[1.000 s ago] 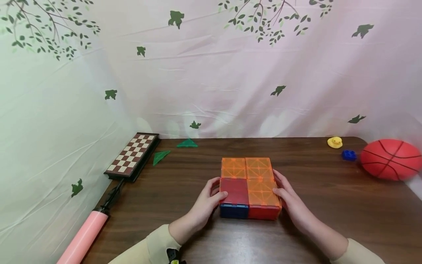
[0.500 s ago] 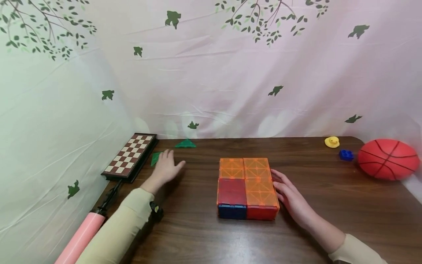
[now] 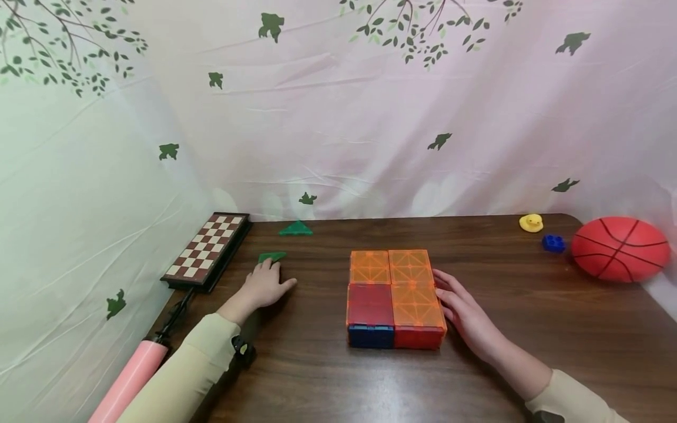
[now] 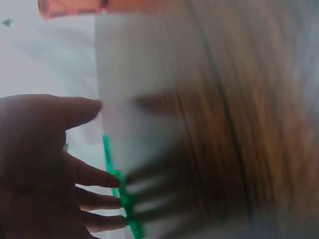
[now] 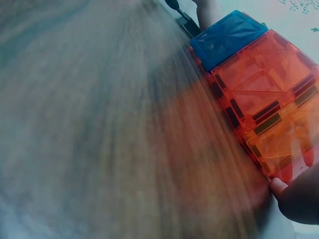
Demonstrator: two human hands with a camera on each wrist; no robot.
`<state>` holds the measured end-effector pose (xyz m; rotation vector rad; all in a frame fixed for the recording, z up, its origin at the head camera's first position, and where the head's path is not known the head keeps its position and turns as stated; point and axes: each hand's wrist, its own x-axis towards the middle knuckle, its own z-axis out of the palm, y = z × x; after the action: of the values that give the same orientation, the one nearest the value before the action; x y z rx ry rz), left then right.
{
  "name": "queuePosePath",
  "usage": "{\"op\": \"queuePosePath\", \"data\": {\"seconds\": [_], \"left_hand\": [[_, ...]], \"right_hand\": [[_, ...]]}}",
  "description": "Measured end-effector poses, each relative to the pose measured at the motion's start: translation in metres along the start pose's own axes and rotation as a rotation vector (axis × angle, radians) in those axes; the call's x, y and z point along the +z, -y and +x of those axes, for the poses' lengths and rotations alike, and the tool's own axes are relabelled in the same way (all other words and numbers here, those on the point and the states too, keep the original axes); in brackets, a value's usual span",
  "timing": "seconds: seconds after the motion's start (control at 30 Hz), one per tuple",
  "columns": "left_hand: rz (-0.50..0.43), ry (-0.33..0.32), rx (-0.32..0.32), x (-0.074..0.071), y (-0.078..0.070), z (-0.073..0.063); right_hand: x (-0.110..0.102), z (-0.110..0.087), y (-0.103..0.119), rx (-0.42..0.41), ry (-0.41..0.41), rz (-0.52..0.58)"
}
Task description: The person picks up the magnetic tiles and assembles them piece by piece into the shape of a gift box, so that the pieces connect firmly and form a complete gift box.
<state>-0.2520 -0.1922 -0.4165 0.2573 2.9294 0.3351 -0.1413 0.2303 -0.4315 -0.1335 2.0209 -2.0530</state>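
My left hand (image 3: 262, 286) reaches out at the left, its fingers extended and their tips touching a green triangular magnetic tile (image 3: 272, 257) on the table. In the left wrist view three fingertips meet that green tile (image 4: 126, 201), while the thumb stands apart from it. Near the middle sits a flat box of magnetic tiles (image 3: 396, 288), orange and dark red on top, with blue and red front sides. Against its right side rests my right hand (image 3: 468, 317), fingers loosely bent. The right wrist view has the thumb at the box's (image 5: 264, 79) lower edge.
Behind the left hand lies a second green triangular tile (image 3: 296, 228). A chessboard case (image 3: 206, 249) and a pink pump (image 3: 132, 376) line the left edge. A yellow duck (image 3: 531, 222), a blue brick (image 3: 553, 243) and a red ball (image 3: 620, 249) stand at the right.
My left hand has left the tile box and gone to the nearer green triangle, which has turned and shifted right, toward me. The right hand stays beside the box.
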Motion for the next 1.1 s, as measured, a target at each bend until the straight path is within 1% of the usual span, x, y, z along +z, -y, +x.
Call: {"op": "queuePosePath", "data": {"seconds": [0.1,0.2,0.27,0.33,0.4,0.47,0.53,0.6,0.7,0.77,0.9,1.0,1.1], "left_hand": [[-0.005,-0.026,0.024,-0.003,0.002,-0.002],[0.001,-0.082,0.021,-0.009,0.014,0.007],[0.008,-0.101,0.017,-0.012,0.025,0.016],[0.01,-0.094,0.023,-0.015,0.035,0.024],[0.01,-0.072,0.041,-0.017,0.043,0.031],[0.005,-0.053,0.06,-0.017,0.048,0.036],[-0.011,-0.05,0.074,-0.017,0.051,0.04],[-0.042,-0.067,0.076,-0.017,0.051,0.042],[-0.107,-0.101,0.067,-0.017,0.05,0.042],[-0.148,-0.123,0.056,-0.016,0.049,0.04],[-0.211,-0.173,0.062,-0.014,0.045,0.036],[-0.266,-0.211,0.087,-0.013,0.039,0.03],[-0.319,-0.242,0.138,-0.014,0.028,0.023]], "right_hand": [[0.001,0.001,0.001,0.005,-0.006,0.002],[0.0,0.003,0.0,0.012,-0.018,0.003],[-0.001,0.005,0.0,0.013,-0.022,0.007],[-0.002,0.01,0.0,0.01,-0.024,0.013],[-0.004,0.015,-0.001,-0.001,-0.02,0.021],[-0.005,0.022,0.0,-0.015,-0.018,0.032],[-0.007,0.029,0.0,-0.028,-0.018,0.041],[-0.009,0.036,0.001,-0.034,-0.021,0.048],[-0.01,0.044,0.002,-0.038,-0.017,0.049],[-0.011,0.047,0.002,-0.038,-0.014,0.047],[-0.012,0.049,0.002,-0.036,-0.01,0.045],[-0.012,0.049,0.001,-0.03,-0.01,0.044],[-0.012,0.05,0.001,-0.032,-0.006,0.047]]}}
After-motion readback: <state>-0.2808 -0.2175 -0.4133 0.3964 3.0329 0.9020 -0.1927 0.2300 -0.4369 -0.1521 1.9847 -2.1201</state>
